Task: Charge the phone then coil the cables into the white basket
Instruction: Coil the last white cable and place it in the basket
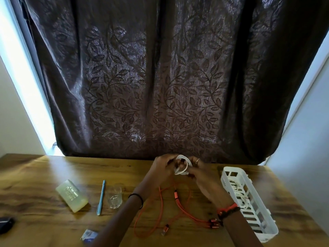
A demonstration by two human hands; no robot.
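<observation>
A white cable [182, 166] is held above the far middle of the surface [44, 175], gripped by both hands. The fingers of the left hand [162, 167] are curled round the left side of the coil, and those of the right hand [203, 177] are pinched on its right side, so that several loops are kept together. The coil is judged nearly wound but not yet stowed. At the right, the white basket [268, 235] is laid lengthwise, and another pale cable [237, 190] is already seen inside it. An orange cable [175, 194] is spread loose and uncoiled just near of the hands, so at least this one is judged left to be coiled and placed. No phone can be made out for certain. A dark object [5, 224] is cut off at the near left edge, so whether charging is done cannot be told.
</observation>
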